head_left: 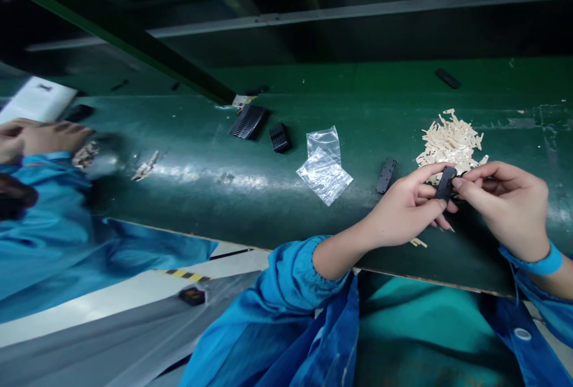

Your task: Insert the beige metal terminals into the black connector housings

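Between the thumb and fingers of my left hand is a small black rectangular plastic part. My right hand meets it from the right, thumb and fingertips pinched at its edge; whatever small piece they hold is hidden. Just beyond both hands lies a heap of small flat cream-coloured pieces. A second black plastic part, like the one in my grip, rests on the green table left of my left hand. A few cream pieces lie below my left wrist, near the table's front edge.
Two clear plastic bags lie mid-table. Left of them are a black ribbed block and a stack of black parts, near a green post. Another black part sits far back. At left, a co-worker's hands are busy.
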Available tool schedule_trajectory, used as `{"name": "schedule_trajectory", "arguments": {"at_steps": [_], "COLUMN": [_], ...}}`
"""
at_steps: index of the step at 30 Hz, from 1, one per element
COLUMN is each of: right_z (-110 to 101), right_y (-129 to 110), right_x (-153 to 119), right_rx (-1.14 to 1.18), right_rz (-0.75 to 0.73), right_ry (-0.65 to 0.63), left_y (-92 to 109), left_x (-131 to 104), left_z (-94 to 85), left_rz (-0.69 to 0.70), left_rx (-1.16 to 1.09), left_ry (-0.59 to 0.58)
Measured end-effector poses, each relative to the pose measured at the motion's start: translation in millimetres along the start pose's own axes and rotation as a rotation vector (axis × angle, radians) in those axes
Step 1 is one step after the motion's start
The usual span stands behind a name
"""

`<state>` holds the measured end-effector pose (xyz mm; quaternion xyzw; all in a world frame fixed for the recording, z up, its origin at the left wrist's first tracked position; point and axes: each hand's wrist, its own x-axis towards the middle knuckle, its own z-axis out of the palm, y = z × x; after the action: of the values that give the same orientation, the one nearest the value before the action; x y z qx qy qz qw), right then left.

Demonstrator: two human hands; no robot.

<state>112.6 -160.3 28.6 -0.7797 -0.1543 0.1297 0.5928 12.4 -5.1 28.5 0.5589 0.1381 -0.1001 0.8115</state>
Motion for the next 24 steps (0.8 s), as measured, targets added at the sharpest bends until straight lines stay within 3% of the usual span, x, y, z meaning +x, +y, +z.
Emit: {"name": "schedule_trajectory", "arguments": {"at_steps": [17,24], "right_z": [0.0,-2.0], "right_y": [0.9,3.4], "right_x": [-0.1,-5.0], "right_rx": [-0.037,-0.194], "right_rz": [-0.052,-0.279], "right_ry": [0.005,0.052], "left_y": [-1.8,-7.7], "left_x": [-3.2,-5.9], "left_z": [1.7,5.1], "left_rz": [0.051,0.163], "left_rx": [0.072,0.36], "left_ry": [0.02,0.11]}}
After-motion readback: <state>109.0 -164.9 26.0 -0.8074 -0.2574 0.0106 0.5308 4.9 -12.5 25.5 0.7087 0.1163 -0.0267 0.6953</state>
